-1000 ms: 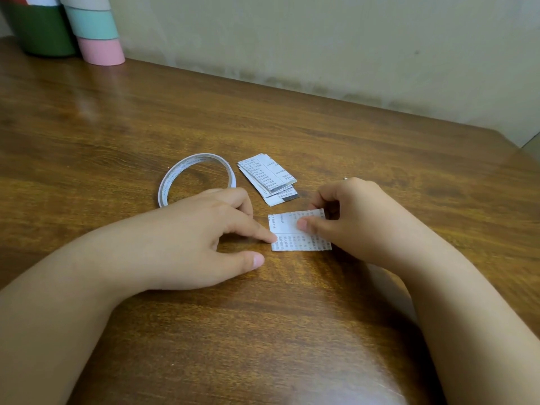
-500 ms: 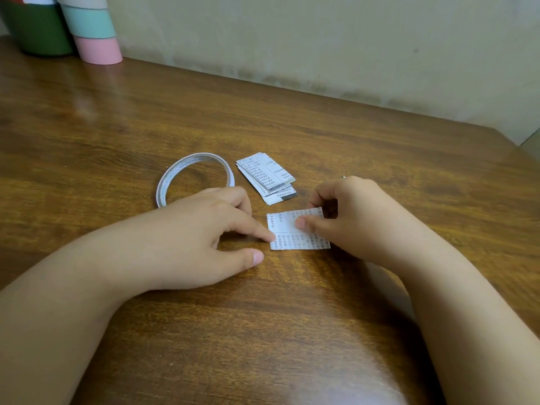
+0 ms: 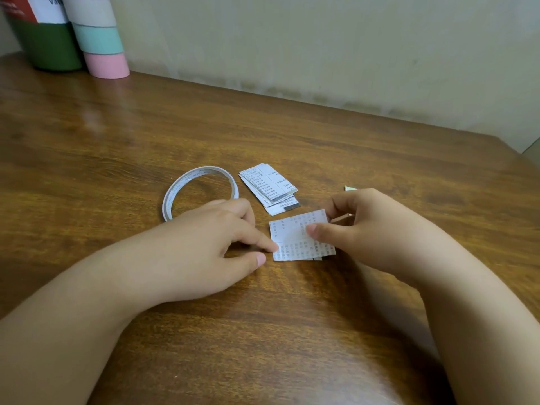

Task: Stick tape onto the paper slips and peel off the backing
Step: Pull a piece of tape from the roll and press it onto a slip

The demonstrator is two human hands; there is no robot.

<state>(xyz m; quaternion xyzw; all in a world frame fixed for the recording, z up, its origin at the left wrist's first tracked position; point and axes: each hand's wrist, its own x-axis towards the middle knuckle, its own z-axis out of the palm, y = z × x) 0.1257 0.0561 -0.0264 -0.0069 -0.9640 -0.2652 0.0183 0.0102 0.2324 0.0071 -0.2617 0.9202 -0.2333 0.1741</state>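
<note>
A: What is the paper slip [image 3: 295, 235] like?

B: Thin, white, roughly square, printed with rows of small grey characters. It lies flat on the glossy brown wood-grain surface [image 3: 292, 331], between the two hands.

A: And the fingers?

B: The left hand [image 3: 204, 252] presses one straight fingertip on the slip's left edge, thumb lying apart on the wood just beside it. The right hand [image 3: 365, 229] has its thumb on top of the slip and its curled fingers [image 3: 336, 204] at the far right corner; it seems to pinch that edge, though the underside is hidden.

A: What lies around them?

B: Just beyond the left fingers is a thin white tape roll [image 3: 201, 188], a flat hoop with faint print on its band; the knuckles cover its near rim. Beyond the slip, between the two hands, sits a fanned stack of slips [image 3: 268, 185], narrow and rectangular, same print. A tiny pale scrap [image 3: 350, 188] shows past the right knuckles. Well away at the far left corner stand a pink, mint and grey banded tube [image 3: 99, 39] and a dark green container [image 3: 49, 45] against the mottled beige wall [image 3: 321, 48].
</note>
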